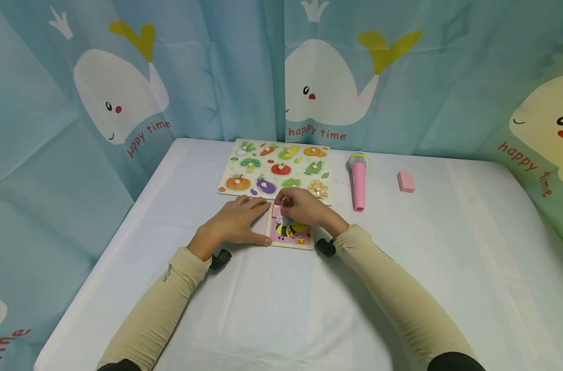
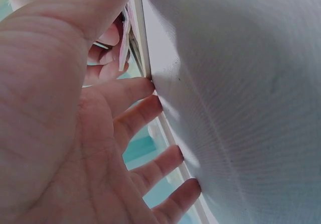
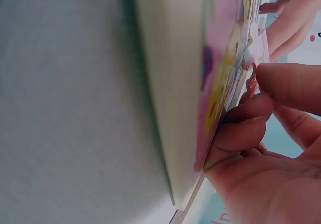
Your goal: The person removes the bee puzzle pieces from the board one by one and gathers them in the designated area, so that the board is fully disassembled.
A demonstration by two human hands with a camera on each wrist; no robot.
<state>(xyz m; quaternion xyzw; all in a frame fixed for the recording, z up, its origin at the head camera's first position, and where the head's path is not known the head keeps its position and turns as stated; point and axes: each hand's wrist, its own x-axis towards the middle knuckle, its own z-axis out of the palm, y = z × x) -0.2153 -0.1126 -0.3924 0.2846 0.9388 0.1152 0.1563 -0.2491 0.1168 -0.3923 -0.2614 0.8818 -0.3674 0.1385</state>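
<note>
Whale-print curtains point(image 1: 249, 77) back the white table point(image 1: 263, 314). The right hand point(image 1: 302, 206) pinches, seemingly, a puzzle piece point(image 1: 277, 211); the left hand point(image 1: 236, 221) rests, fingers extended.

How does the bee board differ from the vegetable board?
Size: the bee board is smaller than the vegetable board.
Picture: the bee board shows a yellow-and-black bee on pink; the vegetable board shows many separate vegetables on a pale ground.
Place: the bee board lies nearer the person, the vegetable board farther back.
Shared: both are flat, printed boards lying on the white tabletop.
</note>
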